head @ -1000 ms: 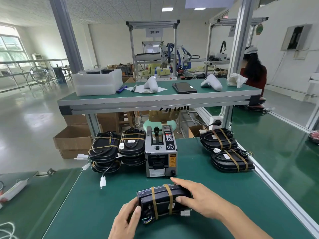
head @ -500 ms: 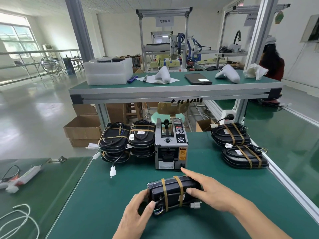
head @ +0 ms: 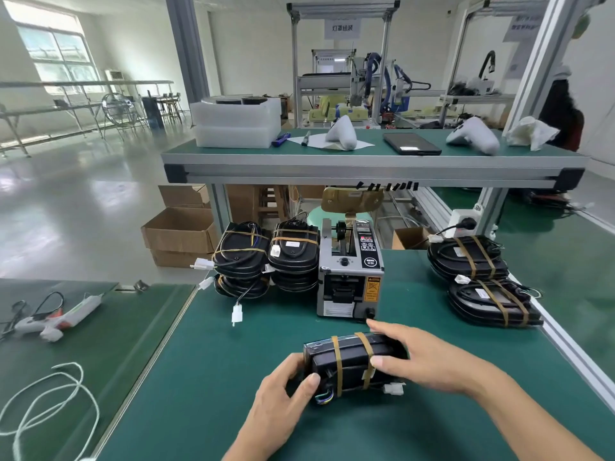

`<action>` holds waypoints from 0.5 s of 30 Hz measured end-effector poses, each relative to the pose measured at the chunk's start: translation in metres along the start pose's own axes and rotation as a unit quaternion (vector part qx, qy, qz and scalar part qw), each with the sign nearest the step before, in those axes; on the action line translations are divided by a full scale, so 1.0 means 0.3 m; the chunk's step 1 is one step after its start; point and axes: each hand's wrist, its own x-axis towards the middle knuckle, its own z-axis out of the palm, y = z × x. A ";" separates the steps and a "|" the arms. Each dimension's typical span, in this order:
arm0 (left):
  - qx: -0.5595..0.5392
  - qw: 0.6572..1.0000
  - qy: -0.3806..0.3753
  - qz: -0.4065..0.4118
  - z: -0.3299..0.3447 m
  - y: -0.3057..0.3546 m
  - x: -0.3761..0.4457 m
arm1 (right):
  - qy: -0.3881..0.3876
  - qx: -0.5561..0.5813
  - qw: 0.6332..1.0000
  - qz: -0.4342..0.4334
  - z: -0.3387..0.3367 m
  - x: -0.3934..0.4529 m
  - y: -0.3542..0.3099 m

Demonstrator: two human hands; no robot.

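Observation:
A stack of black housings bound with two tan tape bands (head: pixel 346 364) stands on the green bench mat (head: pixel 233 377) in front of me. My left hand (head: pixel 283 400) grips its left end, thumb on the front face. My right hand (head: pixel 422 361) lies over its right end, fingers on top and thumb pressed to the front. Coloured wires and a white connector (head: pixel 394 389) stick out at the bottom. A grey tape dispenser (head: pixel 349 277) stands just behind the bundle.
Taped black bundles are piled left of the dispenser (head: pixel 266 261) and at the right edge (head: pixel 489 294). A raised shelf (head: pixel 366 168) spans the bench, holding white foam trays, a tablet and white parts. On the left bench lie a white tool (head: pixel 56 319) and a cord (head: pixel 50 410).
The view has swung to the left and dipped a little. Both hands stay on the taped bundle; my left hand has closed further round its left end.

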 end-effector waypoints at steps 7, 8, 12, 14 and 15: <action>-0.019 1.000 -0.002 -0.001 -0.001 0.007 -0.002 | 0.182 0.162 0.969 0.034 -0.003 0.169 -0.145; -0.022 1.000 -0.002 -0.002 -0.002 0.010 -0.002 | 0.202 0.200 0.957 0.058 -0.001 0.206 -0.158; -0.035 0.999 0.002 -0.004 -0.006 0.026 -0.007 | 0.236 0.298 0.910 0.164 0.013 0.336 -0.184; -0.033 0.999 0.002 -0.008 -0.006 0.026 -0.006 | 0.249 0.327 0.888 0.207 0.022 0.379 -0.182; -0.033 0.999 0.001 -0.010 -0.007 0.024 -0.006 | 0.255 0.337 0.879 0.221 0.026 0.394 -0.177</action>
